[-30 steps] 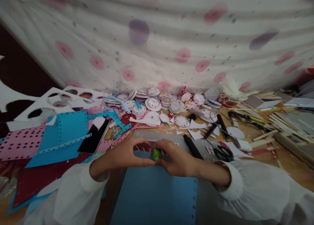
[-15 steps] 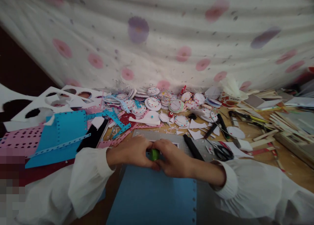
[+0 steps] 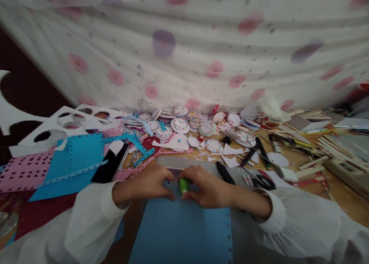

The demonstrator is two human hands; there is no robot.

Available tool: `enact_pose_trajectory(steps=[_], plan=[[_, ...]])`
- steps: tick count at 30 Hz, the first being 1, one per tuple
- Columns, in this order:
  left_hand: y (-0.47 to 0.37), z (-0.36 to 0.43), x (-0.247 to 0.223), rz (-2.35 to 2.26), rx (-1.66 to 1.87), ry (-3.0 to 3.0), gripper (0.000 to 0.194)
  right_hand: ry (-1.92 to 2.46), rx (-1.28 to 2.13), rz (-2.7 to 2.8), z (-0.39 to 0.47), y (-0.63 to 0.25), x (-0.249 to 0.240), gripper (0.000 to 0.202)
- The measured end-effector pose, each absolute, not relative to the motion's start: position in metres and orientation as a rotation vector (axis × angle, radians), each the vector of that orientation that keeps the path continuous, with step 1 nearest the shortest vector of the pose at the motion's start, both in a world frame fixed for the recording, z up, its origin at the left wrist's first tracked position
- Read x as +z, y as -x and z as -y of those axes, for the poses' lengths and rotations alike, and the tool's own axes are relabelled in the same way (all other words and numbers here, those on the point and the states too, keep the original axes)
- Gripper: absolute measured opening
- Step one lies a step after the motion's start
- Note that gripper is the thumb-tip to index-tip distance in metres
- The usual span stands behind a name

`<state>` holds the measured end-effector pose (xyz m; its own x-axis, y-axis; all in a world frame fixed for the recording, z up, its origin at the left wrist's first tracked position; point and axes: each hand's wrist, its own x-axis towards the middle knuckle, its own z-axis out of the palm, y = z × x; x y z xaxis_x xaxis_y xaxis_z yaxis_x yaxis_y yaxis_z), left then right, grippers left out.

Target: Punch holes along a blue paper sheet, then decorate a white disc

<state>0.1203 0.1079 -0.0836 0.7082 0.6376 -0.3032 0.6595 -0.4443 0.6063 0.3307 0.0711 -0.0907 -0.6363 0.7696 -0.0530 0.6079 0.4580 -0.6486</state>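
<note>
Left hand (image 3: 148,182) had just come off the small green object (image 3: 182,185); half a second earlier both hands closed in around it. Its thumb and fingers were now spread apart, nothing visible between them, with a small gap to the object. Right hand (image 3: 209,187) pinched it, fingers above, thumb below, so the grip looked one-handed at this point (what exactly the object was, too blurred to tell). It sat near the far end of the blue sheet (image 3: 181,229), which had dark dots along its right edge; contact with the sheet couldn't be confirmed. The sheet lay on a grey board (image 3: 245,237). Just beyond the right hand, a black stick-shaped tool (image 3: 225,173); scissors (image 3: 263,180) further right. To the left, a dark phone (image 3: 111,162). Behind, pinned white discs (image 3: 180,125) piled up before a flowered curtain (image 3: 198,33).
</note>
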Motion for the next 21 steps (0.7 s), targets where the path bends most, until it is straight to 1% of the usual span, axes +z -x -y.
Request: enact_pose_trajectory(steps=[4, 9, 13, 16, 17, 20, 21], plan=[[-0.110, -0.102, -0.087, -1.086, -0.039, -2.210, 0.029, 1.241, 0.951, 2.465, -0.068, -0.332, -0.087, 0.022], [-0.104, -0.095, -0.090, -1.105, 0.056, -2.220, 0.021, 1.235, 0.892, 2.470, -0.066, -0.327, -0.088, 0.017], [-0.103, -0.092, -0.090, -1.126, 0.073, -2.222, 0.016, 1.290, 0.832, 2.480, -0.065, -0.322, -0.093, 0.020], [-0.105, -0.093, -0.083, -1.063, 0.002, -2.202, 0.013, 1.300, 0.832, 2.474, -0.064, -0.321, -0.097, 0.020], [-0.107, -0.093, -0.079, -1.022, -0.020, -2.207, 0.016, 1.275, 0.841, 2.462, -0.064, -0.320, -0.098, 0.021], [-0.115, -0.095, -0.068, -0.918, 0.003, -2.285, 0.046, 1.162, 0.858, 2.427, -0.065, -0.319, -0.099, 0.030], [-0.119, -0.095, -0.066, -0.909, 0.029, -2.319, 0.052, 1.142, 0.855, 2.423, -0.065, -0.319, -0.099, 0.032]])
